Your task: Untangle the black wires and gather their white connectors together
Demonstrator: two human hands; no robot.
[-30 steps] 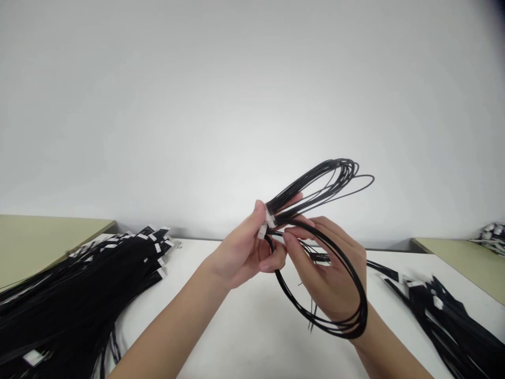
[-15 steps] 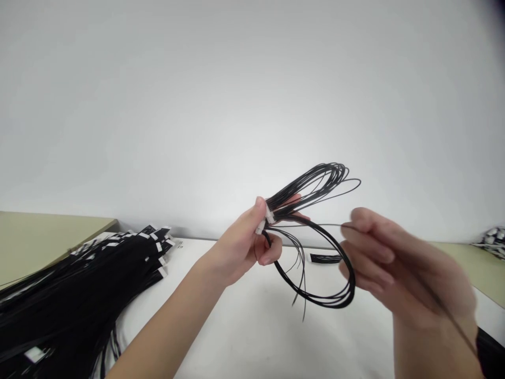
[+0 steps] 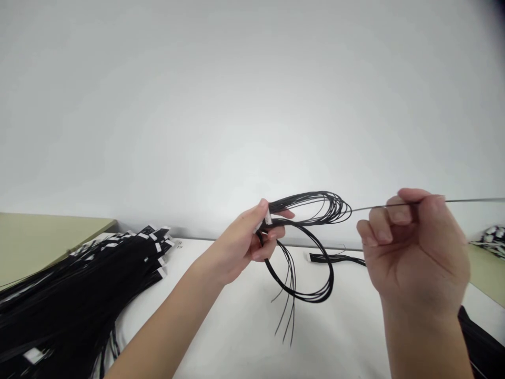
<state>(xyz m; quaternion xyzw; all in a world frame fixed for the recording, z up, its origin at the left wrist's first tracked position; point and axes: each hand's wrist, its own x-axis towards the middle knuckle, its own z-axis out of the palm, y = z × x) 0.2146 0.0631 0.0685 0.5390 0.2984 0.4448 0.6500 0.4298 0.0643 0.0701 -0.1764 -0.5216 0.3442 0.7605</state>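
Note:
My left hand (image 3: 248, 239) is closed around a coiled bundle of thin black wires (image 3: 311, 208), gripping it near a white connector (image 3: 269, 216). One group of loops points right from the fingers. Below it a thicker black loop (image 3: 330, 273) hangs down, with several loose wire ends beside it. To the right, my right hand (image 3: 414, 237) is raised with its palm toward me. Its thumb and index finger pinch a single black wire (image 3: 366, 209), which stretches from the bundle's loops past the hand to the right edge.
A large pile of black wires with white connectors (image 3: 87, 284) lies at the left. Another black cable with a white end (image 3: 327, 258) rests on the white table (image 3: 236, 326) behind the hanging loop. More connectors (image 3: 493, 241) are heaped at far right. A pale wall (image 3: 252, 105) stands behind.
My right hand has turned palm toward me and moved slightly up and right, drawing the wire out straight. The upper loops have dropped lower, and the hanging loop has shifted left.

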